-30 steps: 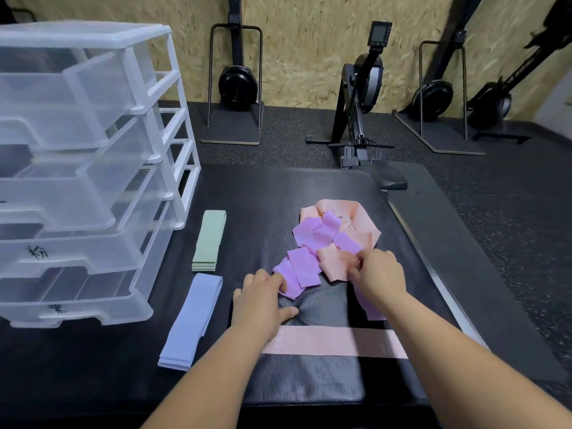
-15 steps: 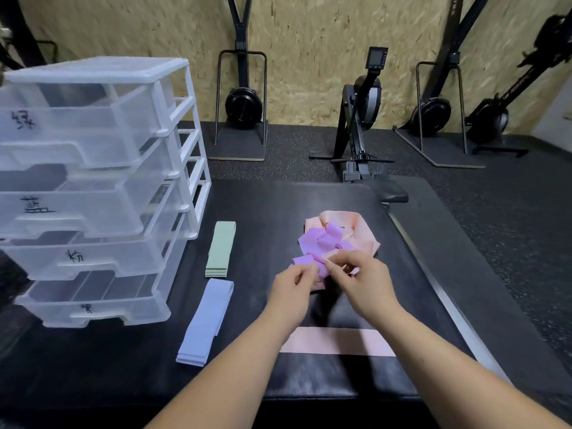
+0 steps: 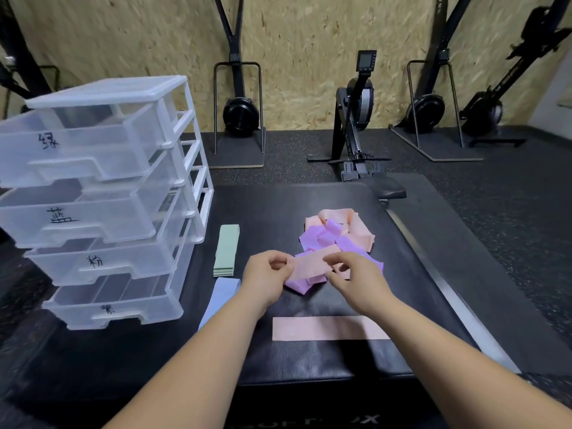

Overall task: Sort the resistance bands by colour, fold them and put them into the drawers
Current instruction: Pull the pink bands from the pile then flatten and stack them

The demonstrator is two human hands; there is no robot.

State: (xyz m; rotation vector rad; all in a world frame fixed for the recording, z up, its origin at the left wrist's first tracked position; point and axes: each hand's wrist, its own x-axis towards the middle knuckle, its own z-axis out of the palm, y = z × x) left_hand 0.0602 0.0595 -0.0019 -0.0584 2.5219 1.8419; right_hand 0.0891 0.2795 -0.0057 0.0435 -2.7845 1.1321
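Lifted out of the heap since half a second ago, one pink band [image 3: 311, 265] is now being held stretched between both hands, where a purple strip was being picked at before. At the far left, one clear drawer unit [image 3: 108, 91] is being carried by the tabletop [image 3: 272, 209]; its four drawers are each pulled partly out and marked with a handwritten label. Just to its right, one green band [image 3: 226, 250], folded, is lying lengthwise. One blue band [image 3: 220, 297] is lying nearer, its near end being covered by the left forearm. The left end of the pink band is being pinched between the thumb and curled fingers of the left hand [image 3: 264, 281], and the right end is being pinched likewise by the right hand [image 3: 359, 280]. Beneath and behind this band, one heap of bands [image 3: 334, 238] is lying unsorted: purple strips are tangled with at least one more pink one, and their number cannot be told. Nearest the person, one flat pink band [image 3: 325, 328] is lying crosswise, its right end being hidden by the right forearm.
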